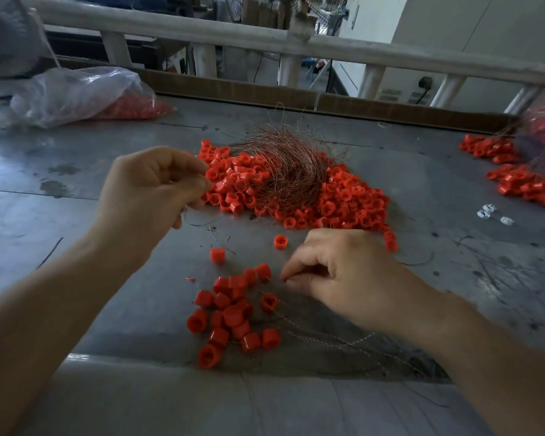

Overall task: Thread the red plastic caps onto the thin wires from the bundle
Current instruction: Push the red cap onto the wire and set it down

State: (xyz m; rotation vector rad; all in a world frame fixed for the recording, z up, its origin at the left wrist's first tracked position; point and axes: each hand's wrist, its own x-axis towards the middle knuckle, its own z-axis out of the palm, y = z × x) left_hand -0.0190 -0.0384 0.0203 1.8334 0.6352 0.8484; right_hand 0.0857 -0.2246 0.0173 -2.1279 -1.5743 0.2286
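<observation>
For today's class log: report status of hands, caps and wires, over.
Left hand curled, hold unclear. Right hand pinching wires beside near caps. Bundle on big pile. Nothing blocking.

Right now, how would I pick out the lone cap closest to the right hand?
Start at the big pile of red caps under the wire bundle. Between it and the small cluster nearest the camera lie two stray caps. Yours is the right stray, just beyond the right hand, hollow facing up; the left stray shows no hollow.
</observation>
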